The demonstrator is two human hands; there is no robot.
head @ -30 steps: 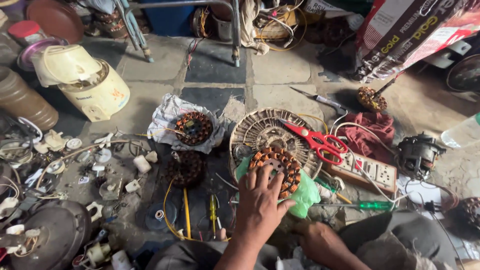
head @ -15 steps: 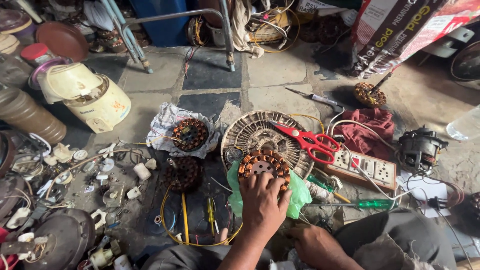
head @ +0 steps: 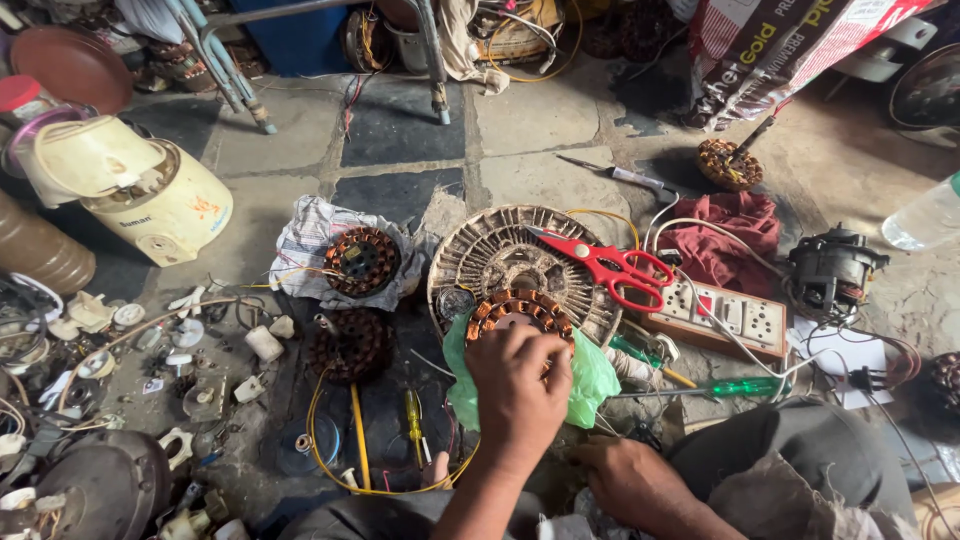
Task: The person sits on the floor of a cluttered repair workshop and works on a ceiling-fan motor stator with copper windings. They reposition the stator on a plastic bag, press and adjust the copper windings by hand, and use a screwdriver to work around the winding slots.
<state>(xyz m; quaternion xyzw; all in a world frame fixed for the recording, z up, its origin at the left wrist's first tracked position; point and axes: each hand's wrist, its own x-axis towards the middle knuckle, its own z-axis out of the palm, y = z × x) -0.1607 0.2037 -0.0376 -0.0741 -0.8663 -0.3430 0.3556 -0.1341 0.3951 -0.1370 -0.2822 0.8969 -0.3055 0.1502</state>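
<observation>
My left hand [head: 520,385] reaches in from the bottom middle and grips the near rim of a round copper-wound stator [head: 515,308]. The stator rests on a green plastic bag [head: 590,385], just in front of a round ribbed fan motor cover [head: 500,250]. My right hand [head: 625,478] lies low at the bottom right beside my knee, back up, and its fingers are hidden. Red-handled scissors [head: 610,268] lie on the right part of the cover.
Two more wound stators lie to the left, one on crumpled paper [head: 362,260] and one dark [head: 350,345]. A white switch-and-socket board [head: 725,318], a green screwdriver [head: 745,387], a small motor [head: 830,270], a red cloth [head: 725,240], a cream appliance body [head: 150,195] and scattered small parts [head: 120,350] surround them.
My left hand's fingers, spread over the stator a second ago, have curled onto its near rim. The view has tilted slightly; my right hand stays low.
</observation>
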